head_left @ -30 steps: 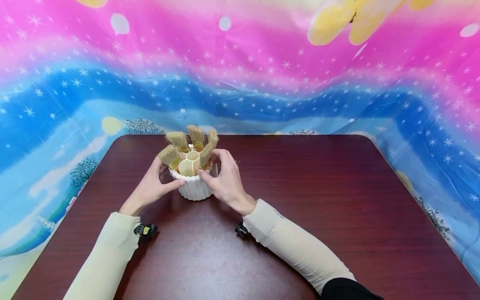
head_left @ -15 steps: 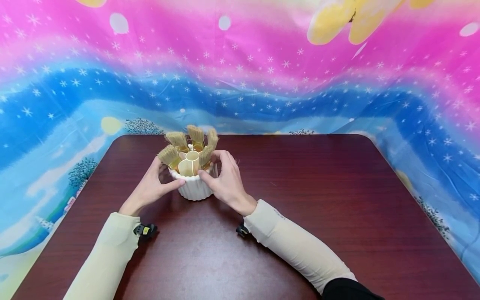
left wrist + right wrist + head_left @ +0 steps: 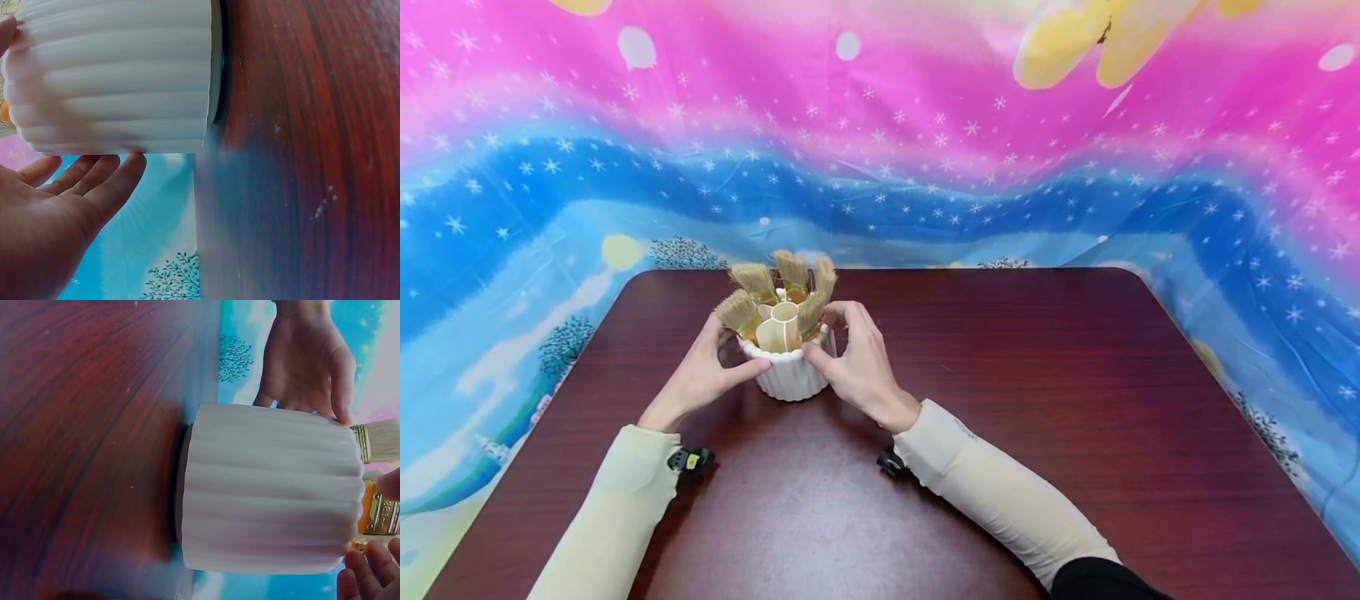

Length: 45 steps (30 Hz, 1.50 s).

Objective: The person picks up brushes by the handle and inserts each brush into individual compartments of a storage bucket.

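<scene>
A white ribbed round brush holder [image 3: 790, 379] stands upright on the table left of the middle. Several paintbrushes [image 3: 751, 281] stick out of its compartments, pale bristles up; a round center opening and a front compartment show no brush. My left hand [image 3: 696, 371] holds the holder's left side, thumb on the front rim. In the left wrist view its fingers [image 3: 115, 175] lie along the ribbed wall. My right hand [image 3: 861, 367] is at the right rim, fingers loosely bent beside a brush [image 3: 817, 293]. In the right wrist view its fingertips [image 3: 356, 572] lie right by the rim.
The dark red-brown wooden table [image 3: 1037, 417] extends wide to the right and toward the front. Behind it and along both sides hangs a pink and blue patterned cloth [image 3: 925, 167]. Each wrist wears a black camera strap [image 3: 691, 461].
My right hand has drawn slightly right and back, its thumb sliding a little along the rim. The left hand, the holder and the brushes stay where they were.
</scene>
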### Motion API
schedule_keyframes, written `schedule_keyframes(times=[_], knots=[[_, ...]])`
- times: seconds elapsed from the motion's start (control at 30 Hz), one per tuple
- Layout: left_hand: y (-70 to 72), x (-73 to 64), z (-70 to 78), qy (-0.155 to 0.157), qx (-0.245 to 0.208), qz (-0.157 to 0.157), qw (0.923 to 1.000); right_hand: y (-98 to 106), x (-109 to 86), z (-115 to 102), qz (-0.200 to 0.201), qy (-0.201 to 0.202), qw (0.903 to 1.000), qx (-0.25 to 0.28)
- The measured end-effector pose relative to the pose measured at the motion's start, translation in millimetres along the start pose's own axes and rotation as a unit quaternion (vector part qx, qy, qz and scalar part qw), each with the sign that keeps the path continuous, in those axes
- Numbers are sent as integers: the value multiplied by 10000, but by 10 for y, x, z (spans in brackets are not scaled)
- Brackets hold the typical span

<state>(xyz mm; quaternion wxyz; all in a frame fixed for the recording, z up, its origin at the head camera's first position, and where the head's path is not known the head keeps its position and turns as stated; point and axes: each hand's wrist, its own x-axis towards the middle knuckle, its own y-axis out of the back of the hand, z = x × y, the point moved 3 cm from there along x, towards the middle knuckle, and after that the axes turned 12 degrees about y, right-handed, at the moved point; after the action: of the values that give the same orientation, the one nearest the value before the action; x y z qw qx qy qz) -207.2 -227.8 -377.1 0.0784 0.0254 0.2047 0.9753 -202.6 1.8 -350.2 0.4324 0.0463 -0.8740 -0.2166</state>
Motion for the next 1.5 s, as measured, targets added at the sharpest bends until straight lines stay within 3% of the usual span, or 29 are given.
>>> schedule_keyframes(times=[0.47,0.93,1.23,1.5], knots=[[7,7,11,-133,130,-112,9998,110,8,-17,-23,-99,9998,154],[12,6,7,-41,172,-93,9998,280,-18,50,-110,-156,9997,-137],[9,2,10,-57,120,-87,9999,391,-15,139,-98,-534,9985,47],[4,7,13,-75,31,-87,9999,440,9,229,-94,-590,9982,12]])
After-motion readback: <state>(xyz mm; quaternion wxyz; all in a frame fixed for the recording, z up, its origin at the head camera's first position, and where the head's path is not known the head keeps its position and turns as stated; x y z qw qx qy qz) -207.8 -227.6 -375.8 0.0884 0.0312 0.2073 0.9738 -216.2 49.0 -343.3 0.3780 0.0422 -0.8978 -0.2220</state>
